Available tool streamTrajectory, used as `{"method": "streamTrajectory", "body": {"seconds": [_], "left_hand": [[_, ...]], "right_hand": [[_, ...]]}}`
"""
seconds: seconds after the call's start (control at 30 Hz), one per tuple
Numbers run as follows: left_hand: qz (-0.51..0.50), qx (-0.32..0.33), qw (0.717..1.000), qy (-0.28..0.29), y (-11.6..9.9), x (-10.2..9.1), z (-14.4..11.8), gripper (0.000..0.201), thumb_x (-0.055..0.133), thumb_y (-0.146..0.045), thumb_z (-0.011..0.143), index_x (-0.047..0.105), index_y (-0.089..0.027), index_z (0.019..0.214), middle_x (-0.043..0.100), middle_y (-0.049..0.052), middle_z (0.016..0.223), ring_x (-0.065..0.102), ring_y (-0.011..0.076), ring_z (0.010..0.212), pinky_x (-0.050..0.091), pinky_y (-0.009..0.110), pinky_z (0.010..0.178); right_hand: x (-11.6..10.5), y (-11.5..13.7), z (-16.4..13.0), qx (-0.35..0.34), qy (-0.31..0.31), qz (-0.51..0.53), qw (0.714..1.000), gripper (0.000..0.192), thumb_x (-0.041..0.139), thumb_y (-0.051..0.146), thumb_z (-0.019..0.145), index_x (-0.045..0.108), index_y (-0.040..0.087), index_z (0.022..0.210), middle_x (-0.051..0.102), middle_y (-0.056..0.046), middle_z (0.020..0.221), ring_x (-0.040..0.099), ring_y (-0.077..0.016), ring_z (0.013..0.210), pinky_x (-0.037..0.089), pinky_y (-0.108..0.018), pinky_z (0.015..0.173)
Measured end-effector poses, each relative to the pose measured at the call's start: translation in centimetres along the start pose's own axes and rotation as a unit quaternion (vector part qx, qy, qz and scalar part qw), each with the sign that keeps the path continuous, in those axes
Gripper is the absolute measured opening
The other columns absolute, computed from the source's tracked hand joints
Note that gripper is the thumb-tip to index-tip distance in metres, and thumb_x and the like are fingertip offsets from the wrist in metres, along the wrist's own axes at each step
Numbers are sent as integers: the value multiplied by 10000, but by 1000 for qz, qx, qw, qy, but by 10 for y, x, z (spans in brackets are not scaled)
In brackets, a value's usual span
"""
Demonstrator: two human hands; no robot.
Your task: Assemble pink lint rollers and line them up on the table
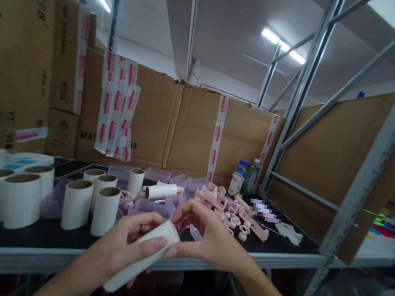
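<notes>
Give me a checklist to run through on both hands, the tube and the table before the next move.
1. Left hand has the white tube: ok, fingers wrapped around it, tube tilted.
2. Right hand at the tube's upper end: ok, fingertips at the rim.
3. Small part pinched in the right fingertips: cannot tell, the view is too blocked.
4. Other tubes all standing: not ok, one lying tube is on its side.
5. Pink parts on the table: ok, loosely scattered beyond the right hand.
6. Held tube's lower opening: cannot tell, it faces away.
</notes>
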State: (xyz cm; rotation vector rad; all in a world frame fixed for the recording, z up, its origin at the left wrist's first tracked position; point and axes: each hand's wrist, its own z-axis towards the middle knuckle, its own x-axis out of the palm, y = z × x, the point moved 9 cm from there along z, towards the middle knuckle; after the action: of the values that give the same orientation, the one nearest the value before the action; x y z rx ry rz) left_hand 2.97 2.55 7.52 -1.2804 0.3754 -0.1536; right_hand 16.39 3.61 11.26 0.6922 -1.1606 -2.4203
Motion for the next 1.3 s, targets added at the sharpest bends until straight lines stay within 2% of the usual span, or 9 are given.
{"method": "streamTrajectory", "body": {"seconds": [0.37, 0.6, 0.77, 0.87, 0.93, 1.0, 1.07, 1.17, 1.3], "left_hand": [[30, -19, 999, 24, 2, -1, -4, 528, 795, -612, 774, 726, -181, 1071, 695, 55, 774, 618, 173, 519, 474, 202, 340], [19, -37, 998, 47, 9, 5, -4, 489, 762, -606, 822, 706, -205, 1097, 672, 37, 743, 624, 171, 518, 471, 195, 349], [24, -27, 996, 80, 8, 14, -3, 443, 755, -599, 833, 707, -200, 1021, 690, 46, 784, 648, 171, 547, 473, 182, 366], [33, -32, 998, 53, 9, 11, 0, 471, 763, -616, 820, 696, -193, 1016, 682, 37, 765, 630, 160, 524, 471, 182, 357], [31, -39, 998, 24, 9, 7, 3, 490, 755, -627, 825, 689, -188, 1033, 660, 22, 723, 614, 154, 504, 459, 179, 345], [14, -46, 999, -8, 11, 2, 5, 506, 754, -632, 826, 684, -186, 1054, 651, 15, 704, 602, 150, 488, 450, 180, 332], [-22, -51, 997, -54, 12, -6, 6, 520, 781, -619, 804, 680, -186, 1074, 685, 34, 742, 606, 150, 485, 458, 189, 328], [-96, -56, 986, -126, 17, -22, 7, 553, 813, -568, 782, 671, -194, 1164, 747, 84, 849, 622, 156, 487, 478, 208, 328], [-174, -39, 968, -178, 19, -33, 8, 667, 817, -481, 797, 610, -241, 1384, 739, 78, 871, 637, 175, 503, 479, 231, 315]], "right_hand": [[5, 1, -1, -6, -2, -45, 999, 623, 985, 546, 596, 651, 226, 1014, 636, -3, 986, 582, -184, 889, 471, -309, 791], [-1, -4, -6, -24, -24, -57, 998, 596, 994, 520, 599, 661, 220, 992, 625, 3, 964, 558, -183, 877, 434, -303, 781], [3, -21, -11, 11, 0, 41, 999, 663, 1045, 391, 537, 555, 231, 953, 583, 31, 961, 517, -149, 835, 414, -262, 728], [4, -32, -11, 29, -24, 113, 993, 728, 1053, 359, 515, 431, 250, 876, 566, 50, 920, 501, -121, 753, 399, -230, 636], [0, -34, -11, 30, -50, 127, 990, 714, 1034, 378, 562, 395, 255, 855, 559, 60, 860, 502, -111, 702, 393, -218, 595], [-16, -30, -12, 19, -93, 98, 991, 630, 965, 452, 677, 394, 258, 861, 535, 66, 799, 501, -109, 656, 390, -215, 566], [-48, -23, -16, 14, -157, -16, 987, 497, 804, 555, 840, 406, 265, 903, 546, 57, 794, 529, -121, 636, 419, -229, 560], [-107, -15, -26, 31, -234, -222, 946, 345, 585, 579, 974, 432, 270, 998, 640, 13, 865, 639, -174, 719, 498, -285, 641], [-168, -25, -37, 70, -272, -356, 891, 212, 620, 410, 950, 525, 251, 1054, 710, -21, 825, 671, -233, 785, 459, -329, 718]]}}
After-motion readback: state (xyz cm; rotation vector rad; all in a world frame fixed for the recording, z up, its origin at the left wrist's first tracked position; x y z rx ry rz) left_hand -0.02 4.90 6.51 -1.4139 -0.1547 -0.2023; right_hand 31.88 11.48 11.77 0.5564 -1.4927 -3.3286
